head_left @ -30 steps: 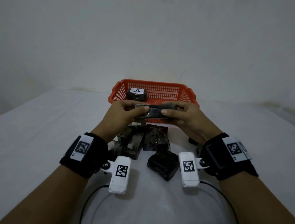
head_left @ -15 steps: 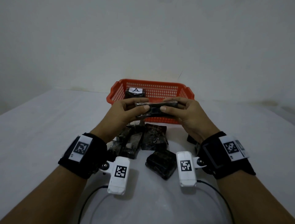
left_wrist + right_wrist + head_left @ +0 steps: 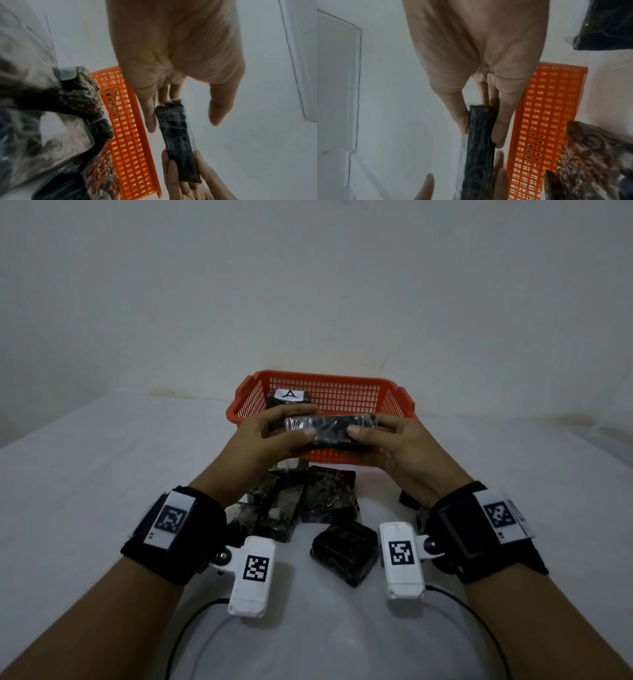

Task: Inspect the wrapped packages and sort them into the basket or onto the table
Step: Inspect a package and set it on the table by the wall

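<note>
Both hands, left hand (image 3: 274, 440) and right hand (image 3: 397, 446), pinch one package (image 3: 330, 428) at frame centre; slick wrap could slip, dropping it short of the basket (image 3: 394, 402).

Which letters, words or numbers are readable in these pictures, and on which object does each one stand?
"A": on the white label of the dark package in the orange basket.
Wrist markers: black-and-white square codes only, no readable text.
Other wrapped packages: no text visible.

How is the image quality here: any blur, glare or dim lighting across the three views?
Head view: dim, sharp enough to read the basket label. Left wrist: nearby packages blurred; held package clearer. Right wrist: palm soft, wrap slightly glinting.
</note>
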